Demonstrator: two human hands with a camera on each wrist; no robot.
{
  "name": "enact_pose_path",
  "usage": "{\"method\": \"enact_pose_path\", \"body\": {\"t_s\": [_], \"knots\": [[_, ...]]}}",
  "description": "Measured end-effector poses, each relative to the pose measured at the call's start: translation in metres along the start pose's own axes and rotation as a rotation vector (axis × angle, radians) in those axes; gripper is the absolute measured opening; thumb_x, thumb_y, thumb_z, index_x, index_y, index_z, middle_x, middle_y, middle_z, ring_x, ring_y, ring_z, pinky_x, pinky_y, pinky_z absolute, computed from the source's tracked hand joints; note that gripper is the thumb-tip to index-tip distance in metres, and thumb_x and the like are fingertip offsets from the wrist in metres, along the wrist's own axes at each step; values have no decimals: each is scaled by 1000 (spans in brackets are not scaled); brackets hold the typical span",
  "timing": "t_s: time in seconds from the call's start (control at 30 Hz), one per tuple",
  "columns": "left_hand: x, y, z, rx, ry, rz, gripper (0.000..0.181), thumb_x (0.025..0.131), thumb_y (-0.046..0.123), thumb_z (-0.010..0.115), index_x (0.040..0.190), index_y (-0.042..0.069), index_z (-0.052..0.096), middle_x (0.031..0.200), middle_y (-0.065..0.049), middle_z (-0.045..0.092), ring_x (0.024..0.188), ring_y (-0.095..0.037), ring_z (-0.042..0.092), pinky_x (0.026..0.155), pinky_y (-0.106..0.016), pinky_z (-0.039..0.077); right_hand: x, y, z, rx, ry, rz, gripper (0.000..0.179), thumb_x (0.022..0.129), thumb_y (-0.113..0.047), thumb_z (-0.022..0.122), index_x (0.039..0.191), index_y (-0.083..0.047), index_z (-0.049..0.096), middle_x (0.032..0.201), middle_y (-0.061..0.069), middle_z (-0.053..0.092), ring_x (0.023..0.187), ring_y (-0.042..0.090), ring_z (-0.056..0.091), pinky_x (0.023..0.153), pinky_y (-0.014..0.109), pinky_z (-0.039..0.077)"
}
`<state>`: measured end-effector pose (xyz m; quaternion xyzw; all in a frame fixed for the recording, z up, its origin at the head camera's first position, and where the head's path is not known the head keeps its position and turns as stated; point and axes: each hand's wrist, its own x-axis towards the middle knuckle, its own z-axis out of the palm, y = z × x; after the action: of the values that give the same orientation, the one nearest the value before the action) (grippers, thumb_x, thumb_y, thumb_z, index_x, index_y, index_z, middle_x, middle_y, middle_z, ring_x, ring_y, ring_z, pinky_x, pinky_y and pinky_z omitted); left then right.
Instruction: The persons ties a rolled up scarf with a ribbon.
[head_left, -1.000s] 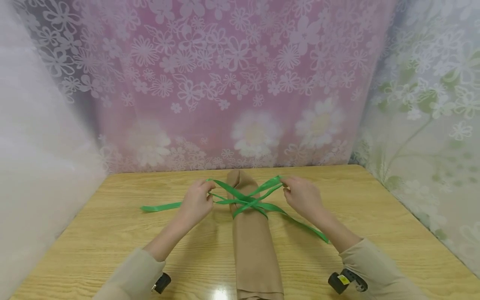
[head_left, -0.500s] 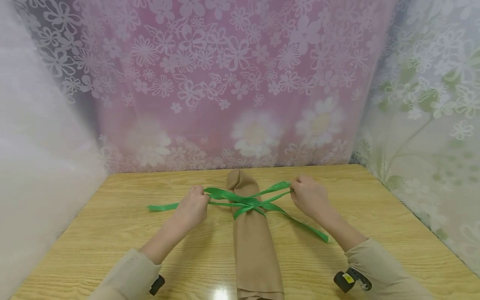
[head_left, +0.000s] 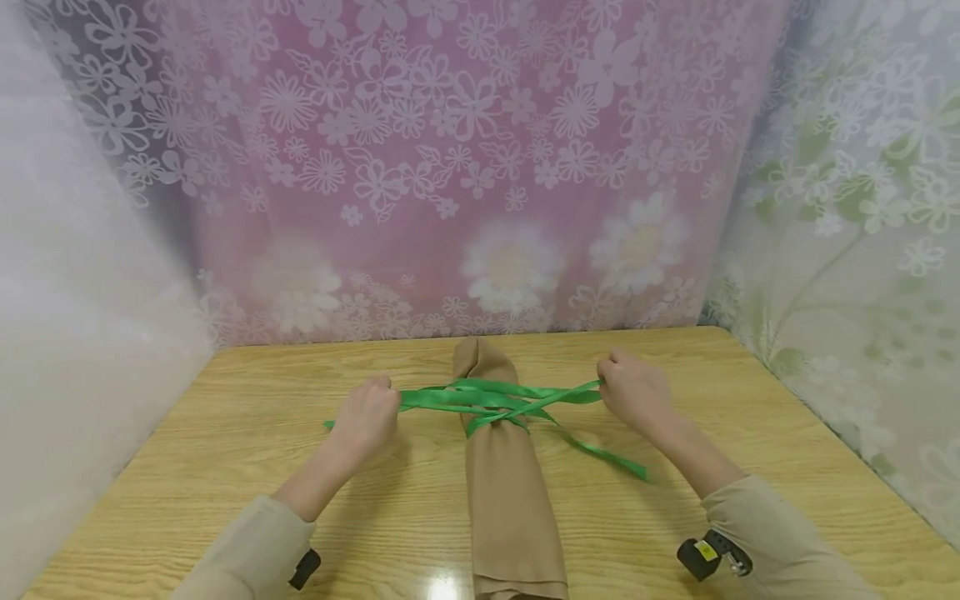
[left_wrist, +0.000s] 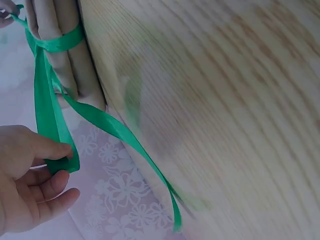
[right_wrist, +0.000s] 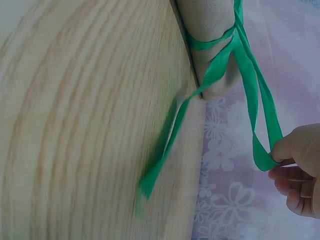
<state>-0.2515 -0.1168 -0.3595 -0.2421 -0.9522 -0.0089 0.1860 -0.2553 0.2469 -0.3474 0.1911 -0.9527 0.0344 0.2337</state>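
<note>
A rolled tan cloth (head_left: pixel 510 508) lies lengthwise on the table, with a green ribbon (head_left: pixel 480 398) wrapped round its far part and crossed on top. Left of the roll, my left hand (head_left: pixel 366 417) pinches one ribbon loop; in the left wrist view the thumb and fingers of that hand (left_wrist: pixel 35 175) grip the loop's end. On the other side my right hand (head_left: pixel 633 390) pinches a second loop, its end between thumb and fingers in the right wrist view. A loose ribbon tail (right_wrist: pixel 167 145) hangs to each side. Both loops are stretched outward from the crossing.
The wooden table (head_left: pixel 225 467) reaches back to a pink flowered curtain (head_left: pixel 420 167). Pale sheets stand at the left (head_left: pixel 90 317) and right. A black camera (head_left: pixel 701 557) is strapped at the right wrist, another at the left.
Both hands have moved apart, left hand leftward and right hand rightward, drawing the loops longer and flatter across the roll. The left tail shows shorter. The cloth roll has stayed in place.
</note>
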Motion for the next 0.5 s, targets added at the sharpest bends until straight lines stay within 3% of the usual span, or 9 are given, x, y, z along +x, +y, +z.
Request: {"method": "enact_pose_path", "body": {"t_s": [0.17, 0.33, 0.43, 0.5], "knots": [[-2, -7, -3, 15, -9, -28, 27, 71, -15, 58, 53, 5, 53, 54, -1, 41, 50, -10, 31, 42, -22, 29, 0, 8, -4, -11, -64, 62, 9, 80, 3, 60, 81, -3, 67, 69, 5, 59, 46, 10, 40, 38, 22, 34], [-3, -14, -4, -27, -51, -87, 20, 71, -16, 58, 60, 1, 59, 53, -1, 40, 49, -10, 30, 42, -20, 25, -1, 15, -8, -17, -101, 98, 11, 80, 3, 57, 79, -4, 65, 62, 1, 56, 44, 12, 38, 37, 23, 32], [-5, -19, -2, -37, -27, -96, 14, 69, -17, 58, 67, -3, 63, 54, -1, 43, 48, -11, 32, 40, -19, 26, -2, 18, -11, -21, -123, 114, 11, 80, 3, 55, 77, -4, 64, 58, 0, 52, 43, 12, 35, 37, 23, 28], [-7, -21, -2, -33, 23, -84, 15, 66, -18, 58, 67, -4, 63, 54, -2, 44, 47, -11, 32, 39, -19, 27, -2, 21, -13, -24, -127, 120, 10, 80, 2, 55, 78, -3, 63, 56, -1, 50, 42, 12, 34, 38, 24, 28]]}}
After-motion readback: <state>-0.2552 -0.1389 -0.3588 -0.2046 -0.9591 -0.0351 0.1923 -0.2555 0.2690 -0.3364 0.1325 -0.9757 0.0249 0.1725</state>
